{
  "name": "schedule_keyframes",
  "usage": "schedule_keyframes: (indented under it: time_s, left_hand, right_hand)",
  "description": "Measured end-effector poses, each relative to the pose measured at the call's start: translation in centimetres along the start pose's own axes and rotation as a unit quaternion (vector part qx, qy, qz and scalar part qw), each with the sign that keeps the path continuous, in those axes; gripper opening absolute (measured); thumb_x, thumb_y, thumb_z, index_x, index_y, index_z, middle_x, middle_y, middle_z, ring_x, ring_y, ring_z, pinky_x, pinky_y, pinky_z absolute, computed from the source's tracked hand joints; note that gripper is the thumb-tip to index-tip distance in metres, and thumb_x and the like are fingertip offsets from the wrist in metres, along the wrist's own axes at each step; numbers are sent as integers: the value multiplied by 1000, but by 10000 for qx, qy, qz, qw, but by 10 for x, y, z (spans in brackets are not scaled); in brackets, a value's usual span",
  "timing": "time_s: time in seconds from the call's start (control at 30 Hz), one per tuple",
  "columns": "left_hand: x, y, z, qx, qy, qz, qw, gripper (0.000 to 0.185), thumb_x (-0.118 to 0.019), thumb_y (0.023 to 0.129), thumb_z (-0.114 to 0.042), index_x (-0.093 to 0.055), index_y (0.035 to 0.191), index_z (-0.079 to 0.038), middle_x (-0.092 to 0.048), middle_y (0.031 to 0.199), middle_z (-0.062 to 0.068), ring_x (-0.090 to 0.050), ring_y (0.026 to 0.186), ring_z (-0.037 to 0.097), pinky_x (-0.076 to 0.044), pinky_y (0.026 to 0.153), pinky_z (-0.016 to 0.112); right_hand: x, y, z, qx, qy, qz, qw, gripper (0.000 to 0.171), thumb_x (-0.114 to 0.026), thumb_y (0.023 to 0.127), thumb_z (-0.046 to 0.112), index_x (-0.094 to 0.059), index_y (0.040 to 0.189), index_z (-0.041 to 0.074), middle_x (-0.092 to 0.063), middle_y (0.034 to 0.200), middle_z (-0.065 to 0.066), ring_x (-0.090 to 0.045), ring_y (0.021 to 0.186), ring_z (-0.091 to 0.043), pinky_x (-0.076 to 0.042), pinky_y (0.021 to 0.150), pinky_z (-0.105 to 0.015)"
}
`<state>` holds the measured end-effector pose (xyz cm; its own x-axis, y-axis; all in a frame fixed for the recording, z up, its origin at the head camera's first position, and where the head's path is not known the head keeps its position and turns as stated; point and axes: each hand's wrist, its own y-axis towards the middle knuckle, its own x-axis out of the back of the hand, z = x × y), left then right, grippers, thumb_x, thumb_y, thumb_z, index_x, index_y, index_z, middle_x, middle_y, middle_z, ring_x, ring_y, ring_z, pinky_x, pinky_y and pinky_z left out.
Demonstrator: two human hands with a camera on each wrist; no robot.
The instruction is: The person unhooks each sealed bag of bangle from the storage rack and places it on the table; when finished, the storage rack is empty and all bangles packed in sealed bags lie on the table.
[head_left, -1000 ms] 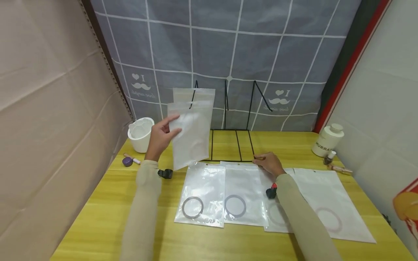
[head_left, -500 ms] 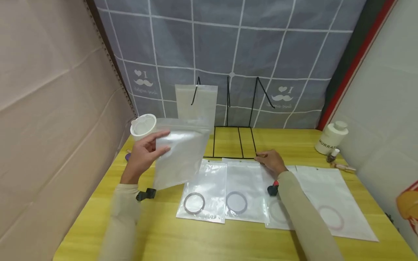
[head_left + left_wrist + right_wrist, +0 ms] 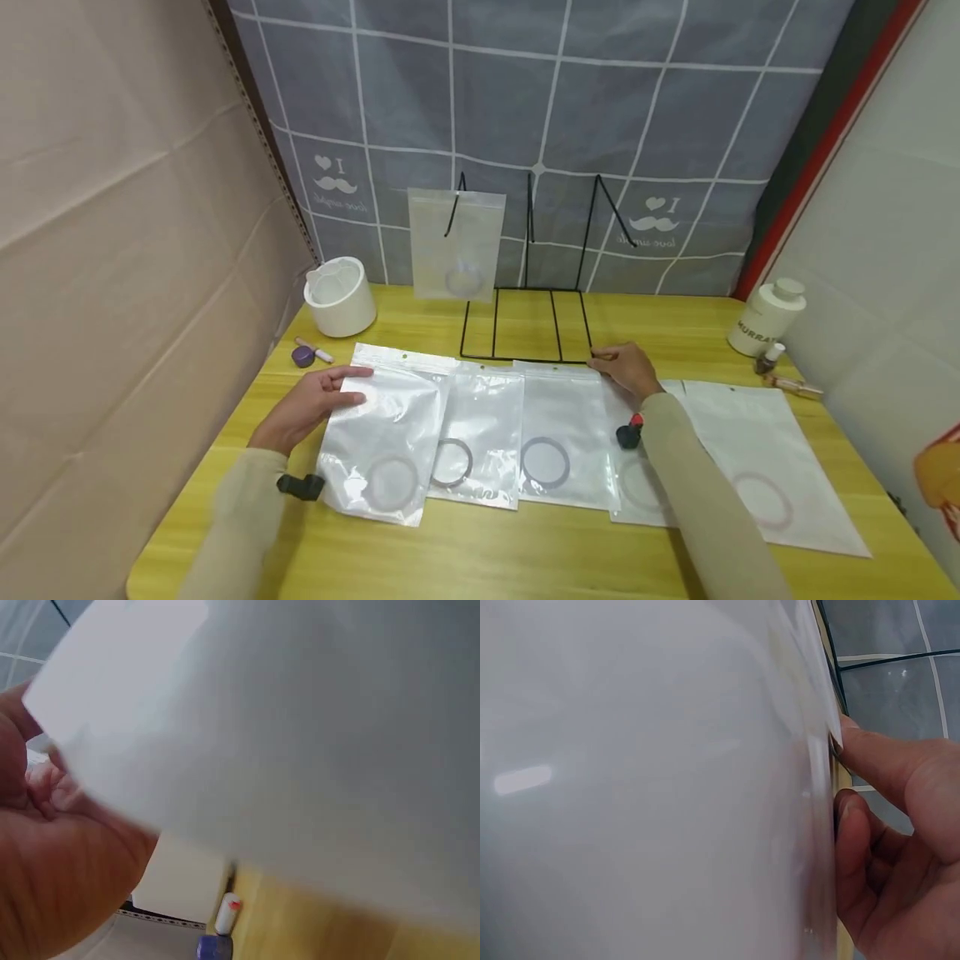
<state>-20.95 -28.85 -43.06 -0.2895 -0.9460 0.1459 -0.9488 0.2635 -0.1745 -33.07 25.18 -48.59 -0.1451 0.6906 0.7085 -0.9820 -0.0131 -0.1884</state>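
Note:
My left hand (image 3: 306,408) pinches the left edge of a white zip-lock bag (image 3: 390,400), which has a ring-shaped thing showing through its lower part. The bag is low over the left of the table and overlaps another zip-lock bag (image 3: 483,425) in the head view. In the left wrist view the bag's white back (image 3: 285,750) fills most of the picture. My right hand (image 3: 626,369) grips the front right corner of a black wire rack (image 3: 525,359); its fingertips (image 3: 851,817) are by the bag's edge in the right wrist view. One bag (image 3: 450,250) hangs on the rack's left hook.
More zip-lock bags (image 3: 562,408) with rings lie in a row along the front, one large bag (image 3: 757,450) at right. Behind the left hand stand a white pot (image 3: 341,312) and a purple lid (image 3: 303,357). A cream bottle (image 3: 767,317) stands at far right.
My left hand has taken the bag off the rack's left hook area, down and to the left, and turned it flatter over the table. The right hand stays at the rack's corner.

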Motion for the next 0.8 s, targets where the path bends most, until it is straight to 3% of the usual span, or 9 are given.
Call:
schedule_keyframes:
  time_s: [0.1,0.23,0.33,0.5,0.6,0.8]
  left_hand:
    - [7,18,14,424,126,-268,9987,59,-75,92,-12,-52,143,3,-69,88,1,-68,80,12,-58,75,26]
    - [10,34,22,701,704,-515,9937,57,-77,90,-15,-56,141,-1,-51,76,-3,-55,68,9,-49,62,21]
    - [9,43,23,798,1178,-585,9881,55,-78,90,-19,-59,140,-6,-43,80,-1,-46,69,12,-41,60,22]
    - [8,53,25,656,1662,-681,9815,49,-74,92,-15,-61,138,-4,-58,114,16,-52,92,23,-47,73,26]
    - [7,54,27,535,2068,-672,9746,47,-71,93,-11,-60,137,-1,-54,137,25,-52,107,30,-49,86,33]
    - [5,55,31,591,2787,-563,9569,45,-66,98,-13,-57,141,-2,-44,148,32,-47,125,41,-39,110,57]
  right_hand:
    - [-1,-1,0,14,112,-42,9999,50,-74,92,40,-66,135,16,-60,140,-18,-54,128,-41,-45,105,-56]
    - [-1,-3,-1,15,250,-59,9997,50,-74,92,40,-66,135,15,-62,137,-18,-60,117,-35,-51,97,-49]
    - [-1,-3,0,-9,288,-75,9996,50,-75,91,39,-66,135,15,-63,136,-18,-61,114,-34,-51,95,-47]
    - [-1,-2,1,-6,296,-79,9995,50,-75,92,38,-66,135,15,-61,138,-18,-58,122,-38,-49,100,-52]
    - [-1,-2,1,-48,304,-32,9995,50,-75,92,38,-66,135,15,-60,140,-18,-56,125,-38,-48,102,-52]
    - [0,-5,3,-67,320,-46,9995,50,-74,92,38,-66,135,14,-60,139,-18,-55,128,-39,-46,105,-53]
